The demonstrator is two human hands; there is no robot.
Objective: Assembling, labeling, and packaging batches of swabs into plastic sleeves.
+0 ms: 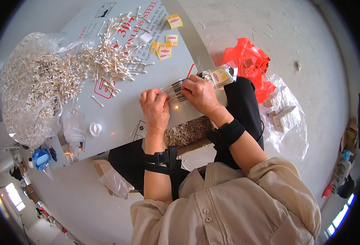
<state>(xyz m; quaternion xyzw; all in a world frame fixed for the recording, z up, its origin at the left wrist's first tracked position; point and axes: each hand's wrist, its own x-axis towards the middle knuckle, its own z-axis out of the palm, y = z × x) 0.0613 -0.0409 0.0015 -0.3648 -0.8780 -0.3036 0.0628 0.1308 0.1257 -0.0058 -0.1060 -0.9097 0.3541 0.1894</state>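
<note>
We note the left hand and right hand both resting on the table, fingers clamped on a clear packet of cotton swabs lying between them. Beyond, loose swabs spread beside a full plastic bag; small yellow labels lie farther off.

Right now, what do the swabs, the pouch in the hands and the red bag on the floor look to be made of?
Cotton swabs: pale sticks, probably wood or paper, with matte white tips that look like cotton. Pouch: clear glossy plastic film, its contents visible through it. Red bag: thin crinkled plastic film with a sheen.
</note>
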